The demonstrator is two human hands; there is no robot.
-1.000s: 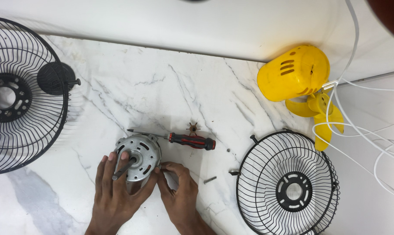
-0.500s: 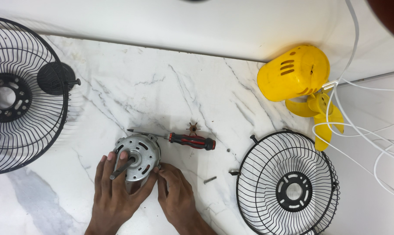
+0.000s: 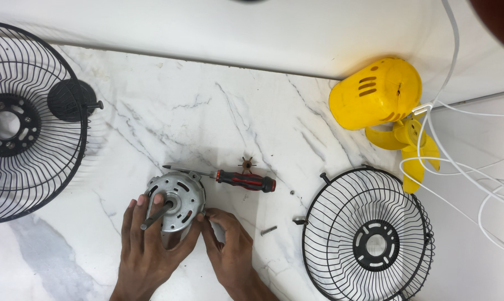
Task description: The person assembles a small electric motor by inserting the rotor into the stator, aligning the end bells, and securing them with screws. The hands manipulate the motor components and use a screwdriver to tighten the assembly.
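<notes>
At lower centre of the frame the left hand [image 3: 146, 245] cups the grey fan motor [image 3: 175, 200] on the marble surface [image 3: 218, 122], its grip grasping the casing, while the right hand [image 3: 230, 253] pinches its edge; best kept steady, with the screwdriver [image 3: 242, 180] just beside

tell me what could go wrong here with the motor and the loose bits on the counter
The small screws lie loose on the marble counter near the right hand; a sweep of it could scatter them. The left hand covers the fan motor around its shaft, so a slip might pinch fingers. The screwdriver could roll.
</notes>
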